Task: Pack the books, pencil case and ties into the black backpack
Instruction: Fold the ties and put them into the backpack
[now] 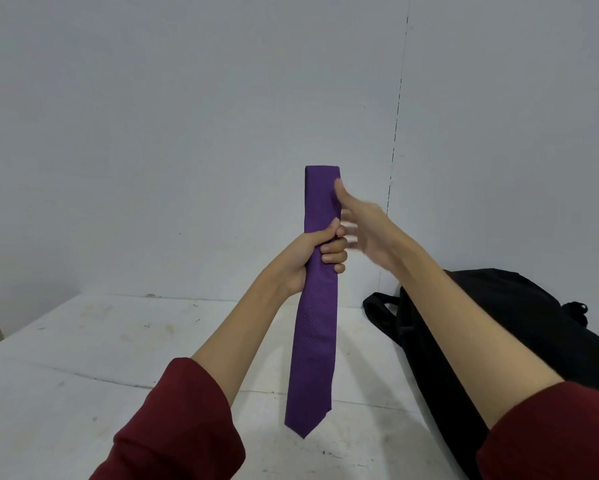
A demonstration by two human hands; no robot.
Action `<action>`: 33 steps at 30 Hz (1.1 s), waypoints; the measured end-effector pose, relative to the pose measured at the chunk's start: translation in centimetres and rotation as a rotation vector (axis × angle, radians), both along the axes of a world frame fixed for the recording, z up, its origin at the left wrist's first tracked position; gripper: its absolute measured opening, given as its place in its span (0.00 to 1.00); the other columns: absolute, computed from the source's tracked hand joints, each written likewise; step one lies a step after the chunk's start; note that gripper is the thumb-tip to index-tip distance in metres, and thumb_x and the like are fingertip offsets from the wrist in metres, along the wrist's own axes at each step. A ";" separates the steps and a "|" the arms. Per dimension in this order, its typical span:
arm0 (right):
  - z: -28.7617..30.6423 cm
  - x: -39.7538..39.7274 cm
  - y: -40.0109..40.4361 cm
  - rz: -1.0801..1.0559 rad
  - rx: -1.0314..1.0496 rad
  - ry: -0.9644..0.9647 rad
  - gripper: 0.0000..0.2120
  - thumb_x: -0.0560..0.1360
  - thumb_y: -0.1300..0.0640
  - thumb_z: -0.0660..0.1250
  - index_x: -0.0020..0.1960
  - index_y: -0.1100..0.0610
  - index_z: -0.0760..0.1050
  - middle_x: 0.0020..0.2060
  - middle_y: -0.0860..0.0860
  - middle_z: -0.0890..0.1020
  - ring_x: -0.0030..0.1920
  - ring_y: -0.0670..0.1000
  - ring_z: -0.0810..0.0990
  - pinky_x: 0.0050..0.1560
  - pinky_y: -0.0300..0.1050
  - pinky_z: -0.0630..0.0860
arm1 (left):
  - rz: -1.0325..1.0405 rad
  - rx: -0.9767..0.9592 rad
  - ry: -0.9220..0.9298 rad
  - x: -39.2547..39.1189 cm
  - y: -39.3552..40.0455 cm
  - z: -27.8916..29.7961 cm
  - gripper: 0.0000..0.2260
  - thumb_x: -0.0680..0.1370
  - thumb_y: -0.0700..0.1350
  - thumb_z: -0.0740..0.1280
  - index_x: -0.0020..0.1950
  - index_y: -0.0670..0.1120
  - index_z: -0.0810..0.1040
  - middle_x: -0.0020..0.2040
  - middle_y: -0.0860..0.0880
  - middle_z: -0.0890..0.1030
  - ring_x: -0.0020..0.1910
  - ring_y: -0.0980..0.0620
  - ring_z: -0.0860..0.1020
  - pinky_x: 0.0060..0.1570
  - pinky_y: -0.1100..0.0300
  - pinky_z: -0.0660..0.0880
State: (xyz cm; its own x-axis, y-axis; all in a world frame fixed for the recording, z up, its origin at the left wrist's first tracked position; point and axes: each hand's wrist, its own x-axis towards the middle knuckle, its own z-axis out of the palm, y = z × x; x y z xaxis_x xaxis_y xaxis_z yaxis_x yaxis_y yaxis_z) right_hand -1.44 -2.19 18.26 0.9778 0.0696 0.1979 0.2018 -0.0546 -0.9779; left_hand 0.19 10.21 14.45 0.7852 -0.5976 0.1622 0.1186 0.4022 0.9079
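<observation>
- Purple ribbed fabric tie (313,323): folded double, held upright over the white table (83,375) so the pointed end hangs straight.
- Left hand (312,258): fingers clenched around the tie at mid-length.
- Right hand (364,233): blurred; thumb touches the fold, fingers apparently extended, likely steadying it.
- Black fabric backpack (516,334): lies at 3 o'clock, within reach.

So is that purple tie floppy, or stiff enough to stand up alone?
Probably floppy: the purple tie hangs straight down below the left hand gripping it. The doubled-over top stands upright, perhaps steadied by the right hand beside it. Its smooth weave looks slippery.
</observation>
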 end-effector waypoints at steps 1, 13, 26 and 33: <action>-1.4 -0.2 -0.4 0.042 -0.049 0.057 0.23 0.72 0.33 0.60 0.42 0.53 0.79 0.42 0.51 0.81 0.41 0.51 0.79 0.47 0.47 0.77 | 0.031 -0.003 0.000 0.1 0.2 0.0 0.13 0.81 0.49 0.58 0.38 0.46 0.70 0.24 0.54 0.61 0.22 0.59 0.62 0.26 0.66 0.70; -7.9 -0.4 1.6 0.266 -0.025 0.090 0.06 0.78 0.62 0.63 0.51 0.64 0.77 0.40 0.59 0.84 0.38 0.56 0.84 0.42 0.44 0.80 | 0.238 0.148 0.158 1.5 2.4 -2.1 0.12 0.78 0.51 0.64 0.52 0.43 0.78 0.43 0.48 0.83 0.39 0.51 0.81 0.43 0.58 0.78; -9.8 -0.4 3.2 0.075 -0.017 0.128 0.07 0.79 0.61 0.62 0.52 0.62 0.78 0.40 0.57 0.82 0.38 0.55 0.81 0.43 0.48 0.79 | 0.414 0.407 0.069 1.8 4.1 -3.9 0.14 0.81 0.51 0.60 0.47 0.41 0.77 0.42 0.46 0.82 0.40 0.51 0.81 0.43 0.58 0.79; -7.9 -0.3 0.9 0.153 -0.180 0.151 0.08 0.79 0.59 0.63 0.46 0.63 0.76 0.37 0.55 0.77 0.36 0.51 0.75 0.39 0.40 0.71 | 0.561 1.059 -0.497 1.4 7.7 -4.7 0.30 0.71 0.73 0.56 0.47 0.47 0.78 0.45 0.54 0.80 0.46 0.56 0.79 0.53 0.57 0.75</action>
